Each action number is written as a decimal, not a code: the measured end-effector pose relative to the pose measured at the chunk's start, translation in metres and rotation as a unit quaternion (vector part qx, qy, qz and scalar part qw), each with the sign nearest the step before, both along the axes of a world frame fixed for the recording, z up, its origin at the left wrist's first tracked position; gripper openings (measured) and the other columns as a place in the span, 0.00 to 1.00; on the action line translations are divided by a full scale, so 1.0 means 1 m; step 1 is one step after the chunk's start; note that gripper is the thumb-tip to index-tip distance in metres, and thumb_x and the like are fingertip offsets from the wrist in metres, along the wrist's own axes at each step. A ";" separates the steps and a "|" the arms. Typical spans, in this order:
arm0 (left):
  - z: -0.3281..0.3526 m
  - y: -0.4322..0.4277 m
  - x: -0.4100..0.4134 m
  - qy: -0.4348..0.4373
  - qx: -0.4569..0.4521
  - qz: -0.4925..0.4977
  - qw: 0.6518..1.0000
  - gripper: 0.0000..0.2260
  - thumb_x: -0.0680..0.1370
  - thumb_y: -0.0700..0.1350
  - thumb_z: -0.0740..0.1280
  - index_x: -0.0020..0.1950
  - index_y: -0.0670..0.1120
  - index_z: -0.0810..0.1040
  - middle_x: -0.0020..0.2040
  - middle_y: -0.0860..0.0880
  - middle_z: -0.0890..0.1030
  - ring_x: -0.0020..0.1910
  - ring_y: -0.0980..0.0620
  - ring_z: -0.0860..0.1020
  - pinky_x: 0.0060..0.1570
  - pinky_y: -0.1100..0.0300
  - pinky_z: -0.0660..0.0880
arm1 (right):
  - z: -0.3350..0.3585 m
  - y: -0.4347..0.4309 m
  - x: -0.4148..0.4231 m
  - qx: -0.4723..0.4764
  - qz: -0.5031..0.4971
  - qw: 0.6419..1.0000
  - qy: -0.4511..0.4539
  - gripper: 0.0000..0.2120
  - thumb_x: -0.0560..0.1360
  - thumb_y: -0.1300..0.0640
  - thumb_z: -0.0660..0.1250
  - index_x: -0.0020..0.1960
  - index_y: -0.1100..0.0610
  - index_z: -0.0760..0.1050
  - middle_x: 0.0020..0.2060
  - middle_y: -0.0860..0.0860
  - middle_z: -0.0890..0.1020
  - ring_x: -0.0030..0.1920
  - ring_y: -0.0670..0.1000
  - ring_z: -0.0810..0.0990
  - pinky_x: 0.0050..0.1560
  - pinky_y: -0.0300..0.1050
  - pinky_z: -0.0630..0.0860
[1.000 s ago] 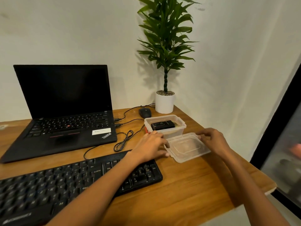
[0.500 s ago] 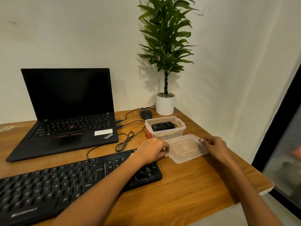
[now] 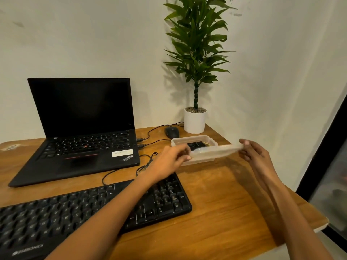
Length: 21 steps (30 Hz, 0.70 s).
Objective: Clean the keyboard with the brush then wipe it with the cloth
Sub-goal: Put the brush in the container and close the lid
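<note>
A black keyboard (image 3: 78, 209) lies along the desk's front left. Behind its right end stands a clear plastic container (image 3: 199, 142) with a black object (image 3: 195, 144) inside; whether it is the brush I cannot tell. A clear plastic lid (image 3: 216, 150) hangs above the container, lifted off the desk and seen nearly edge-on. My left hand (image 3: 169, 162) pinches its left end and my right hand (image 3: 253, 153) grips its right end. No cloth shows.
An open black laptop (image 3: 82, 128) sits at the back left, with cables (image 3: 148, 162) running to a black mouse (image 3: 171, 132). A potted plant (image 3: 195, 120) stands in the back corner. The wooden desk (image 3: 234, 203) ends close on the right.
The lid lay flat on the desk in front of the container; both hands have raised it and carried it back over the container. The view has shifted slightly.
</note>
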<state>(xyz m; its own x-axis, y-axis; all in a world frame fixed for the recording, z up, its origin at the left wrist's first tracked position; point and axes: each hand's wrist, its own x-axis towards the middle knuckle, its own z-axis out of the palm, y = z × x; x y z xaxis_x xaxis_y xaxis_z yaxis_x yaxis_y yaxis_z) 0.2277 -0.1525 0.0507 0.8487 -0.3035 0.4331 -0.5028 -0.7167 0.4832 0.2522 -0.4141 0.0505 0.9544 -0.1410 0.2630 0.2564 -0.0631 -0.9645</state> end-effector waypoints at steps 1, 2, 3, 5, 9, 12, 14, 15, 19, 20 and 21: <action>0.002 0.002 0.001 0.003 -0.032 0.012 0.999 0.05 0.77 0.46 0.64 0.52 0.49 0.76 0.48 0.55 0.79 0.45 0.61 0.77 0.46 0.65 0.76 | 0.002 0.004 0.003 0.002 0.004 1.000 -0.012 0.16 0.77 0.53 0.60 0.62 0.58 0.73 0.55 0.54 0.77 0.56 0.54 0.77 0.58 0.48 0.75; 0.004 0.003 0.003 0.003 -0.068 0.021 0.997 0.04 0.77 0.46 0.64 0.51 0.49 0.75 0.47 0.53 0.81 0.44 0.59 0.79 0.45 0.63 0.77 | 0.004 0.009 0.005 0.000 0.006 1.000 -0.022 0.16 0.77 0.53 0.61 0.63 0.57 0.72 0.55 0.53 0.77 0.57 0.54 0.76 0.59 0.50 0.74; 0.005 0.005 0.005 0.004 -0.100 0.030 0.995 0.02 0.77 0.45 0.65 0.49 0.49 0.75 0.44 0.51 0.83 0.41 0.58 0.80 0.43 0.61 0.78 | 0.005 0.015 0.009 -0.005 0.005 1.000 -0.030 0.17 0.77 0.54 0.62 0.64 0.57 0.71 0.53 0.51 0.77 0.57 0.53 0.75 0.60 0.50 0.73; 0.006 0.005 0.010 0.015 -0.151 0.049 0.987 0.01 0.77 0.44 0.65 0.46 0.48 0.75 0.37 0.49 0.83 0.36 0.56 0.81 0.41 0.60 0.78 | 0.007 0.024 0.017 -0.014 0.001 0.999 -0.039 0.18 0.76 0.57 0.64 0.65 0.57 0.69 0.54 0.51 0.77 0.57 0.53 0.74 0.59 0.50 0.73; 0.007 0.004 0.020 0.088 -0.262 0.070 0.959 0.02 0.77 0.43 0.65 0.47 0.46 0.76 0.35 0.48 0.82 0.37 0.52 0.82 0.39 0.60 0.79 | 0.010 0.039 0.038 -0.021 0.001 0.998 -0.057 0.18 0.75 0.61 0.65 0.64 0.59 0.70 0.56 0.53 0.76 0.54 0.52 0.76 0.51 0.44 0.75; 0.005 0.005 0.029 0.119 -0.306 0.102 0.939 0.05 0.78 0.44 0.64 0.49 0.43 0.77 0.39 0.44 0.83 0.36 0.52 0.81 0.34 0.65 0.76 | 0.011 0.045 0.058 -0.049 -0.008 0.997 -0.066 0.16 0.75 0.64 0.65 0.62 0.60 0.73 0.55 0.54 0.78 0.52 0.53 0.76 0.50 0.44 0.75; 0.002 0.006 0.036 0.121 -0.310 0.128 0.934 0.05 0.77 0.45 0.65 0.47 0.45 0.78 0.39 0.47 0.82 0.33 0.55 0.79 0.34 0.65 0.76 | 0.011 0.049 0.071 -0.076 -0.014 0.995 -0.056 0.15 0.75 0.65 0.65 0.61 0.60 0.74 0.54 0.55 0.79 0.52 0.55 0.77 0.50 0.48 0.76; 0.001 0.008 0.041 0.117 -0.301 0.144 0.935 0.05 0.77 0.46 0.65 0.45 0.46 0.79 0.38 0.49 0.82 0.33 0.56 0.78 0.36 0.62 0.78 | 0.010 0.050 0.078 -0.088 -0.016 0.995 -0.047 0.14 0.74 0.65 0.65 0.60 0.59 0.75 0.54 0.55 0.79 0.53 0.56 0.77 0.51 0.50 0.77; -0.001 0.014 0.056 0.118 -0.275 0.181 0.937 0.07 0.76 0.46 0.65 0.40 0.48 0.80 0.32 0.50 0.81 0.31 0.54 0.78 0.42 0.52 0.79 | 0.009 0.056 0.096 -0.154 -0.016 0.988 -0.020 0.13 0.74 0.63 0.65 0.59 0.60 0.76 0.54 0.56 0.80 0.52 0.56 0.77 0.53 0.50 0.76; 0.000 0.016 0.058 0.120 -0.270 0.185 0.937 0.09 0.76 0.45 0.65 0.38 0.47 0.80 0.31 0.49 0.80 0.31 0.54 0.78 0.42 0.51 0.79 | 0.008 0.058 0.099 -0.180 -0.016 0.983 -0.016 0.13 0.75 0.62 0.65 0.59 0.61 0.76 0.54 0.57 0.80 0.51 0.54 0.77 0.51 0.48 0.75; 0.001 0.017 0.060 0.122 -0.266 0.189 0.937 0.10 0.77 0.44 0.65 0.37 0.46 0.80 0.30 0.48 0.80 0.30 0.53 0.78 0.42 0.51 0.79 | 0.007 0.060 0.102 -0.203 -0.019 0.979 -0.013 0.12 0.75 0.62 0.65 0.58 0.62 0.77 0.54 0.57 0.80 0.50 0.53 0.76 0.49 0.46 0.74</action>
